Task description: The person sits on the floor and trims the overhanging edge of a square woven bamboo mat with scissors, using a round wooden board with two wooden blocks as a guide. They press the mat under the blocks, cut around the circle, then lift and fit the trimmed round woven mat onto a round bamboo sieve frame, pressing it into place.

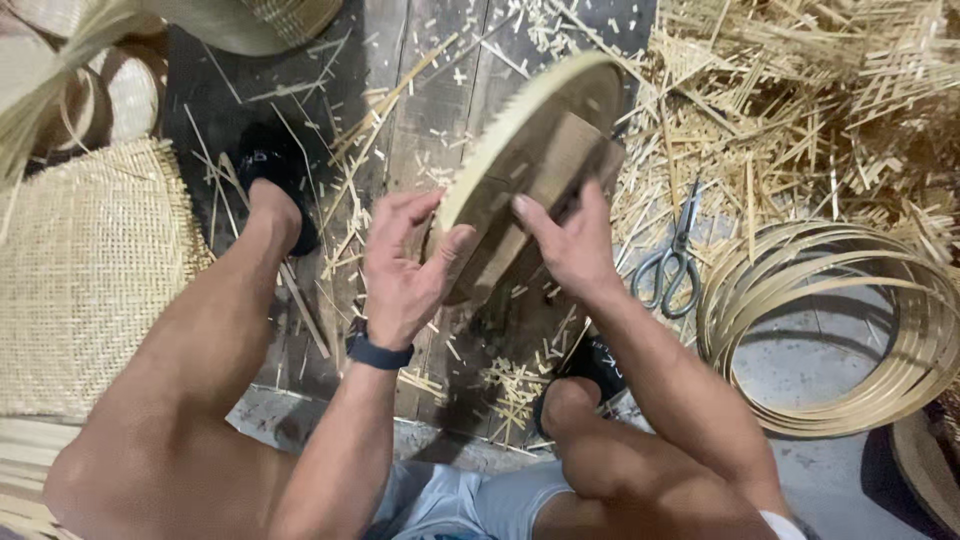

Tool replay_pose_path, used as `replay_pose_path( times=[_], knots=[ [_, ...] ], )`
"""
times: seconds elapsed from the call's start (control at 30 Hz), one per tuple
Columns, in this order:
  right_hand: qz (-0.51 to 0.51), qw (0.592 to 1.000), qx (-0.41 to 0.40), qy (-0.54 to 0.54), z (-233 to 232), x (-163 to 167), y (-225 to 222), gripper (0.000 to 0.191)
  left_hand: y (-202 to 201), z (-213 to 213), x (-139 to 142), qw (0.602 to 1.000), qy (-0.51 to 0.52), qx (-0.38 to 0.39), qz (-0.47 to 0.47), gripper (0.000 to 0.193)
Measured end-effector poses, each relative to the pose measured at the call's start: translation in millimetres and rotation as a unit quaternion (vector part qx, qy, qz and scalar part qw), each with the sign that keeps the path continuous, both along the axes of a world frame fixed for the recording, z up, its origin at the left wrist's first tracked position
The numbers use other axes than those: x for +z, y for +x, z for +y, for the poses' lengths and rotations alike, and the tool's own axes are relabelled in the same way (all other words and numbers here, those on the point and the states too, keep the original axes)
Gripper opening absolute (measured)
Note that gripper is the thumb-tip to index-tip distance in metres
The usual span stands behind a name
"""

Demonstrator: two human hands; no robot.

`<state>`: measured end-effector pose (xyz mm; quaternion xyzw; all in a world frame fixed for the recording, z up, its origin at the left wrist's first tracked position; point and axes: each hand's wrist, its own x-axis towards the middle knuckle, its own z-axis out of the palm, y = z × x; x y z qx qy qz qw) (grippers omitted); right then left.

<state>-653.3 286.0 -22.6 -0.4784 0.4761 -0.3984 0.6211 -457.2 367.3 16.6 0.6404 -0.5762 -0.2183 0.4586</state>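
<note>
Above littered planks, both hands (400, 265) (570, 245) gripping tilted basket (530, 160) rim, scissors (672, 262) apparently clear

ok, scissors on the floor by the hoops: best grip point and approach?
Grip the scissors at the pivot neck just above the two loop handles, coming straight down from above. They lie flat, blades shut and pointing away, with straw scraps around the blades and bamboo hoops close on the right.

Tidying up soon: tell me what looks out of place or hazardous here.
The scissors lie loose on the floor, half among bamboo offcuts, beside the coiled strips and near the person's right foot. Offcuts are strewn across the planks. Both hands hold the round tray, tilted.
</note>
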Motion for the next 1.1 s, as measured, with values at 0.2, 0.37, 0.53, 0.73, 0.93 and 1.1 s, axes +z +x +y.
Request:
replay_pose_path(
  times=[0.2,0.37,0.53,0.73,0.93,1.1],
  knots=[
    [-0.076,0.985,-0.113,0.104,45,-13,-70,0.061,-37,-12,2,0.996,-0.059,-0.05,-0.05,0.049],
    [-0.325,0.927,-0.135,0.129,112,-25,-145,0.08,-8,-54,-22,0.99,0.125,0.059,-0.037,0.051],
    [-0.315,0.929,-0.098,0.169,125,-78,-164,0.072,66,-87,3,0.997,-0.056,0.036,-0.05,0.052],
    [-0.261,0.933,-0.039,0.243,116,-178,-97,0.063,156,-105,24,0.997,0.058,0.047,0.003,0.063],
    [-0.299,0.857,-0.169,0.385,129,-203,-100,0.062,170,-122,-76,0.972,0.22,0.075,-0.04,0.07],
    [0.149,0.98,-0.062,0.113,159,-180,-113,0.039,148,-119,-150,0.951,0.285,0.043,0.114,0.067]
  ],
)
